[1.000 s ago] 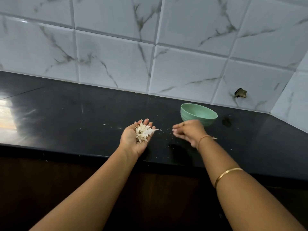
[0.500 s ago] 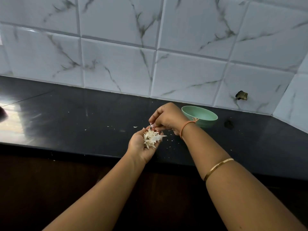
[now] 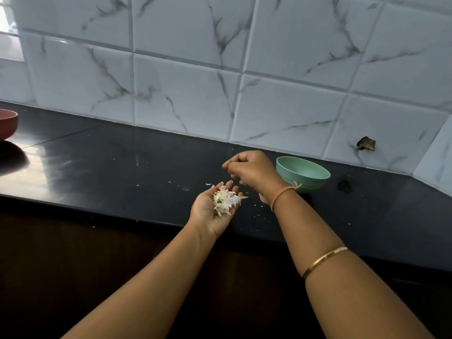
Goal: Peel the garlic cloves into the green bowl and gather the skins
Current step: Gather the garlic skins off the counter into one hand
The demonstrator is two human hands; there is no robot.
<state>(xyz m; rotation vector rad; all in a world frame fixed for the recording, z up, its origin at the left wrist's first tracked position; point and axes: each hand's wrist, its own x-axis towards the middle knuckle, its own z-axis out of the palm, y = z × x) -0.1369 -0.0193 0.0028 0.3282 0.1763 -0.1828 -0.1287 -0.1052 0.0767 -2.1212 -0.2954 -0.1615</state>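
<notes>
My left hand (image 3: 212,211) is turned palm up over the black counter's front edge, cupping a heap of pale garlic skins (image 3: 224,200). Just above and behind it hovers my right hand (image 3: 252,170), fingers curled and pinched together; whether a scrap sits between them I cannot tell. The green bowl (image 3: 308,176) stands on the counter right behind my right wrist, and its contents are hidden from here. Small skin flakes (image 3: 258,211) lie scattered on the counter around both hands.
The black counter (image 3: 110,167) runs to a white marble-tile wall (image 3: 186,99). A red bowl (image 3: 7,123) sits at the far left edge. A dark hole (image 3: 366,143) marks the wall at right, and a dark smudge (image 3: 344,186) lies beside the green bowl.
My right hand came from the counter near the green bowl across to above the skins in my left palm. The view has swung left, bringing the red bowl in.
</notes>
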